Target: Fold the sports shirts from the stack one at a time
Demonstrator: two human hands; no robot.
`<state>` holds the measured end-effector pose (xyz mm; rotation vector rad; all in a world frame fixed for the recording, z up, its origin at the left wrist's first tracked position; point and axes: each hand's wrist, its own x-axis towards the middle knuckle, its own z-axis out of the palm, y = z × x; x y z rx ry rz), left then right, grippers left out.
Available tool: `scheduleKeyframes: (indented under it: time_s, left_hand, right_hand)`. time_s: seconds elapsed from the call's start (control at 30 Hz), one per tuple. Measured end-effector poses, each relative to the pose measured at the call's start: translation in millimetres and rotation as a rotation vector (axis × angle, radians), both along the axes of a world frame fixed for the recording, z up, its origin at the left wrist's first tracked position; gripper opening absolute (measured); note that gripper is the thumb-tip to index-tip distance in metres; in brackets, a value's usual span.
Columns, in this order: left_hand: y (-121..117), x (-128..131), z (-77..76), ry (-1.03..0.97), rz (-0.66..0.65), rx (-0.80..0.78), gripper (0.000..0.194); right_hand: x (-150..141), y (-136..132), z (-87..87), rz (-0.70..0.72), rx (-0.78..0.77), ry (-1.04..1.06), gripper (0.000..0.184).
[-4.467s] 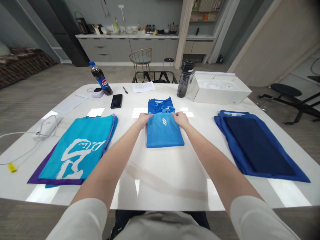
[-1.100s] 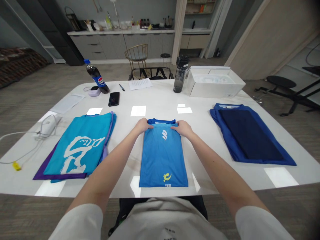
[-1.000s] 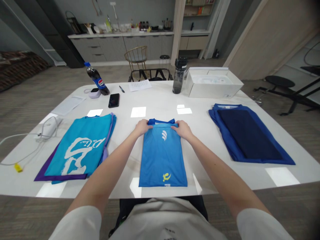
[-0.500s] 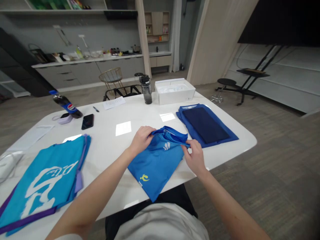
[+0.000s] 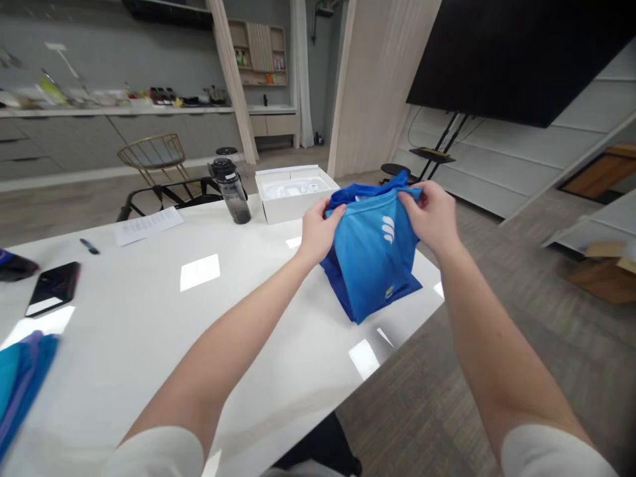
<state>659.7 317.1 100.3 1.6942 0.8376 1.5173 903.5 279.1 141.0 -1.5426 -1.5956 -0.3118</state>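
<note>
Blue shirt [image 5: 373, 245], white logo outward, held up by top edge over right end of white table [image 5: 149, 331], darker blue cloth showing behind and below; left hand [image 5: 318, 232], right hand [image 5: 434, 215]: thumbs and fingers pinching opposite corners; beyond, white box [image 5: 293, 205]; leftward, dark bottle [image 5: 233, 192], paper [image 5: 149, 225], phone [image 5: 53, 288]

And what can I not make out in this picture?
All in the head view:
- Left hand, right hand: some fingers hidden behind the blue shirt.
- Yellow mark: too small, blurred.
- Bottle: top cut off by left edge.
- Clothes: same edge.
- Printed sheet: text too small.
</note>
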Motion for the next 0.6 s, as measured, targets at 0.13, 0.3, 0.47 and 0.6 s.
scheduleKeyframes:
  time_s: [0.13,0.3,0.47,0.6]
  left_hand:
    - [66.0,5.1,-72.9,0.425,0.239,-0.303,0.045]
    - [45.4,-44.3,-156.4,0.961,0.274,-0.220,0.044]
    - [-25.3,-128.4,-177.3,1.061,0.191,-0.080,0.035]
    - [-88.8,-226.6,-176.3,1.115,0.330,-0.144,0.035]
  right_hand:
    - [-13.7,82.8,-69.3,-0.188,-0.481,-0.087,0.045]
    - [-91.5,76.3,-148.3,-0.226,-0.650,-0.158,0.056]
    - [-192.7,23.0,-176.0,0.446,-0.583,-0.149,0.028]
    - [-275.3,-15.6,-197.1,0.800,-0.725,-0.021,0.022]
